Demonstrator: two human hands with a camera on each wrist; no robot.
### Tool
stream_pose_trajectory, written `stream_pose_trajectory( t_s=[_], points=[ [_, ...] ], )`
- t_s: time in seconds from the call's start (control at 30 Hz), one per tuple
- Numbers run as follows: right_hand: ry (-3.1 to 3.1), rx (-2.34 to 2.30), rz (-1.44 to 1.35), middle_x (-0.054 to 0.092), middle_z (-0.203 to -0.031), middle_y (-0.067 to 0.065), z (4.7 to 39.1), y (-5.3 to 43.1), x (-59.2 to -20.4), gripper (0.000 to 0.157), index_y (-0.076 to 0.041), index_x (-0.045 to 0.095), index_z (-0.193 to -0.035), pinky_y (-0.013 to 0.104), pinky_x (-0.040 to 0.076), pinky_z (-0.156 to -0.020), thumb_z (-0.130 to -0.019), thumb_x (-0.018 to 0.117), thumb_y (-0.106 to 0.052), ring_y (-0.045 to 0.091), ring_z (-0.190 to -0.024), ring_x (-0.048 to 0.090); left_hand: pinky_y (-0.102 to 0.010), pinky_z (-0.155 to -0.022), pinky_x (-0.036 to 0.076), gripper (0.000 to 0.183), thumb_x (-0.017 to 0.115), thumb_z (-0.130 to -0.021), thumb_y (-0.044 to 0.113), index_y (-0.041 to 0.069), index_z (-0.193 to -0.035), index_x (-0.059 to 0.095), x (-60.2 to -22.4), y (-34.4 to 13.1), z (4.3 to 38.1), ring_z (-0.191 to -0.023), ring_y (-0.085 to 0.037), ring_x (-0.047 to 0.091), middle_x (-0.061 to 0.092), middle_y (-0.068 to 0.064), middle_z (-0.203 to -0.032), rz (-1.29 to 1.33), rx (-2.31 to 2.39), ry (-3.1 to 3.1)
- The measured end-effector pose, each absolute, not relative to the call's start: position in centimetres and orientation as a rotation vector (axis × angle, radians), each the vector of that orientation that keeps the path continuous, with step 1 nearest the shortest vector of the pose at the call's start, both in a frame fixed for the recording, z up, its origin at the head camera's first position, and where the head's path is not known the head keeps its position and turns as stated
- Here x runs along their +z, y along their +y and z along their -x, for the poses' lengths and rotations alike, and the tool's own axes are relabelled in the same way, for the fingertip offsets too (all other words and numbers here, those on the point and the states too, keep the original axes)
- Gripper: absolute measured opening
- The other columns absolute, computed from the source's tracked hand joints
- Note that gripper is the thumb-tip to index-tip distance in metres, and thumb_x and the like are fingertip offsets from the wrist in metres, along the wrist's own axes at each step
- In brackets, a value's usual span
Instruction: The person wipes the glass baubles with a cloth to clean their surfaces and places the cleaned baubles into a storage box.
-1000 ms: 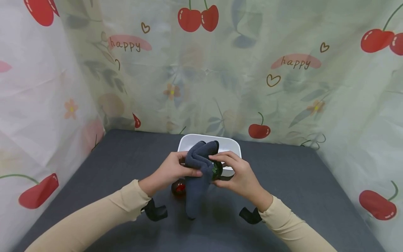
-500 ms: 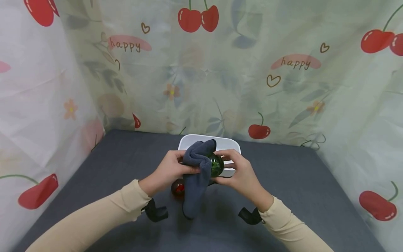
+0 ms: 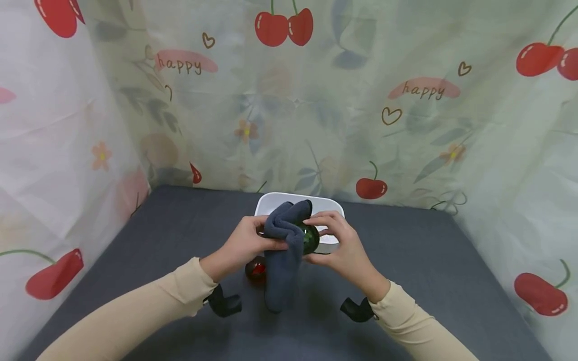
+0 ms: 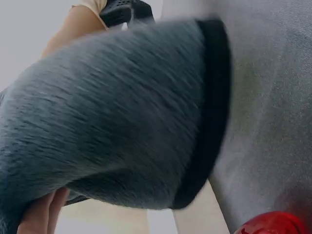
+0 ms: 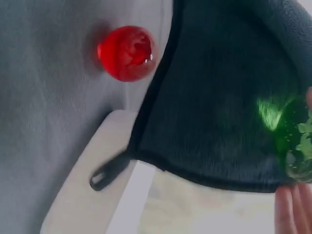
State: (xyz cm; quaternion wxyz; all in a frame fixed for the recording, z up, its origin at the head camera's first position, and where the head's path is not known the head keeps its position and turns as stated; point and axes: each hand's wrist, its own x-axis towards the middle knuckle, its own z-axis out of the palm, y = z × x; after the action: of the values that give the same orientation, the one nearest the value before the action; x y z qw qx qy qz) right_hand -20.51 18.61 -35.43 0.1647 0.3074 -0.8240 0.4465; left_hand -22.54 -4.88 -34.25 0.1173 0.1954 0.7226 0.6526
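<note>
A dark surface (image 3: 415, 260) carries a white tub (image 3: 270, 201). Before it, the left hand's fingers (image 3: 274, 244) pinch a grey cloth (image 3: 282, 271), the right hand's fingers (image 3: 327, 221) a green ball (image 3: 310, 239).

A tub (image 3: 331, 203) stands on the table (image 3: 406, 260), a curtain (image 3: 289, 105) behind it. Before the tub, a cloth (image 3: 282, 281) hangs from the left hand's fingers (image 3: 274, 244); at the cloth's right, the right hand's fingers (image 3: 322, 220) hold a rounded object (image 3: 310, 239). Left of the cloth, a second rounded object (image 3: 256, 269) rests on the table.
</note>
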Motion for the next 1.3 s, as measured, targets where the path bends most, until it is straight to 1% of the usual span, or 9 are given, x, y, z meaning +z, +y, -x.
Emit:
stream_pose_trajectory(
  t_s=[0.17, 0.4, 0.63, 0.73, 0.9, 0.97, 1.03, 1.13, 1.3],
  points=[
    [-2.377, 1.228, -0.923, 0.060, -0.120, 0.002, 20.4, 18.9, -35.1, 0.071, -0.014, 0.058, -0.128, 0.031, 0.056, -0.086, -0.065, 0.090, -0.007, 0.016, -0.104, 0.060, -0.035, -0.074, 0.058, 0.033, 0.079, -0.079, 0.008, -0.004, -0.107, 0.069, -34.4, -5.2, 22.4, -0.083, -0.018, 0.067, 0.071, -0.008, -0.099, -0.534, 1.941, 2.052],
    [-2.417, 1.623, -0.923, 0.055, -0.127, 0.007, 20.1, 18.7, -34.7, 0.065, -0.010, 0.055, -0.127, 0.028, 0.054, -0.090, -0.070, 0.082, 0.005, 0.018, -0.113, 0.060, -0.037, -0.081, 0.057, 0.046, 0.083, -0.076, 0.011, 0.000, -0.117, 0.065, -34.4, -5.0, 22.6, -0.090, -0.021, 0.067, 0.068, -0.011, -0.109, -0.594, 1.869, 2.020],
    [-2.471, 1.156, -0.998, 0.062, -0.122, 0.004, 20.2, 18.7, -34.5, 0.068, -0.012, 0.057, -0.126, 0.026, 0.055, -0.086, -0.065, 0.088, -0.005, 0.019, -0.103, 0.067, -0.036, -0.075, 0.058, 0.034, 0.078, -0.079, 0.003, -0.005, -0.111, 0.068, -34.8, -5.2, 22.9, -0.087, -0.017, 0.066, 0.069, -0.012, -0.109, -0.527, 1.972, 2.048],
    [-2.402, 1.179, -1.033, 0.061, -0.125, 0.006, 20.2, 18.8, -34.8, 0.071, -0.011, 0.057, -0.129, 0.025, 0.056, -0.083, -0.066, 0.088, -0.002, 0.020, -0.103, 0.066, -0.035, -0.076, 0.057, 0.034, 0.076, -0.080, 0.003, -0.006, -0.111, 0.067, -34.4, -5.4, 22.9, -0.088, -0.018, 0.064, 0.068, -0.010, -0.108, -0.526, 1.970, 2.020],
    [-2.251, 1.229, -1.068, 0.054, -0.125, 0.013, 19.6, 18.1, -34.7, 0.063, -0.004, 0.056, -0.121, 0.032, 0.057, -0.081, -0.066, 0.084, 0.009, 0.019, -0.112, 0.057, -0.035, -0.076, 0.058, 0.041, 0.078, -0.080, 0.010, -0.004, -0.116, 0.063, -34.0, -5.4, 22.7, -0.087, -0.018, 0.065, 0.065, -0.008, -0.105, -0.545, 1.872, 1.958],
    [-2.240, 1.126, -1.065, 0.051, -0.125, 0.014, 19.6, 17.9, -34.8, 0.061, -0.003, 0.054, -0.118, 0.032, 0.056, -0.085, -0.066, 0.085, 0.008, 0.020, -0.115, 0.054, -0.036, -0.076, 0.058, 0.041, 0.079, -0.079, 0.011, -0.003, -0.115, 0.063, -33.9, -5.3, 22.7, -0.085, -0.019, 0.066, 0.066, -0.008, -0.103, -0.551, 1.861, 1.962],
    [-2.236, 0.985, -1.055, 0.052, -0.124, 0.010, 20.1, 18.1, -35.4, 0.062, -0.006, 0.055, -0.119, 0.026, 0.052, -0.093, -0.066, 0.087, -0.001, 0.020, -0.115, 0.052, -0.036, -0.075, 0.058, 0.039, 0.080, -0.079, 0.008, -0.004, -0.113, 0.065, -33.8, -5.3, 22.6, -0.085, -0.018, 0.066, 0.067, -0.009, -0.103, -0.541, 1.877, 1.989],
    [-2.234, 0.826, -1.020, 0.058, -0.121, 0.006, 20.2, 18.3, -35.3, 0.067, -0.009, 0.057, -0.122, 0.022, 0.046, -0.099, -0.065, 0.090, -0.011, 0.019, -0.114, 0.055, -0.035, -0.076, 0.058, 0.034, 0.079, -0.079, 0.004, -0.005, -0.110, 0.068, -33.7, -5.3, 22.7, -0.086, -0.017, 0.066, 0.069, -0.009, -0.102, -0.531, 1.913, 2.041],
    [-2.273, 1.081, -0.974, 0.059, -0.122, 0.005, 20.2, 18.4, -35.3, 0.069, -0.011, 0.057, -0.128, 0.025, 0.053, -0.090, -0.067, 0.087, -0.004, 0.016, -0.112, 0.058, -0.035, -0.077, 0.058, 0.035, 0.078, -0.080, 0.003, -0.005, -0.111, 0.066, -33.9, -5.3, 22.8, -0.088, -0.018, 0.066, 0.068, -0.010, -0.105, -0.535, 1.920, 2.056]
  ],
)
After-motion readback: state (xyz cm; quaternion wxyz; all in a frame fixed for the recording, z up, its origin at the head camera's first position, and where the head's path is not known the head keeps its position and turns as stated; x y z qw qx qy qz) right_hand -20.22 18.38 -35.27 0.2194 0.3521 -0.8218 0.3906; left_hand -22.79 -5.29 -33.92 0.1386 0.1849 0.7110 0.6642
